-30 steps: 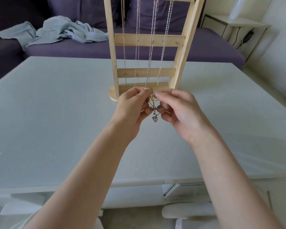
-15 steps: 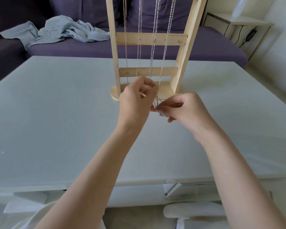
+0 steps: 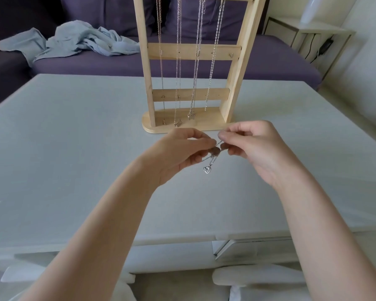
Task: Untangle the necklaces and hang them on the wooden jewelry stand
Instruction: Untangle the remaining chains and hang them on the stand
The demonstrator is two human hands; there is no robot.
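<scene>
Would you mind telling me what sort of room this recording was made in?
Most likely a home living room: a purple sofa with a crumpled blue garment on it stands behind the pale table, and a small side table sits by the wall.

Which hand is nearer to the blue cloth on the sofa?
The left hand. The blue cloth lies far to the upper left, on that hand's side; the right hand is further to the right.
</scene>
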